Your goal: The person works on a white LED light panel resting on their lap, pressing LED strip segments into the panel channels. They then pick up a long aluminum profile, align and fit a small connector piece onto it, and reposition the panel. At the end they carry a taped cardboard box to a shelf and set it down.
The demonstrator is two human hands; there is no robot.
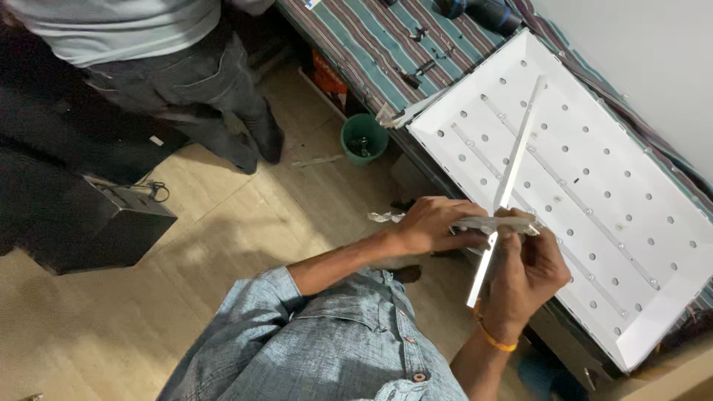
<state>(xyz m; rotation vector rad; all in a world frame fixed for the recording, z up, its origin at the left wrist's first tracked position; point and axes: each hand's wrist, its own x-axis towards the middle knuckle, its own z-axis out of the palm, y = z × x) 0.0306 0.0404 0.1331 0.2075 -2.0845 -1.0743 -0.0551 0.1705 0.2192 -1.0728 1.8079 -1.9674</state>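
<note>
My left hand (431,223) and my right hand (523,271) meet over the near edge of a large white panel (653,148) dotted with round holes. Together they hold a long thin white strip (520,141). It runs slanted from the panel's middle down past my right palm, which grips it. A crumpled, silvery length of tape or film (382,217) lies across the strip under my left fingers. An orange band circles my right wrist. More thin strips lie fixed along the panel.
The panel rests on a striped cloth surface (371,37) holding small dark screws (420,33) and a dark power tool (479,11). A green cup (364,137) stands on the wooden floor. Another person's legs (200,96) are at upper left, beside a black box (96,226).
</note>
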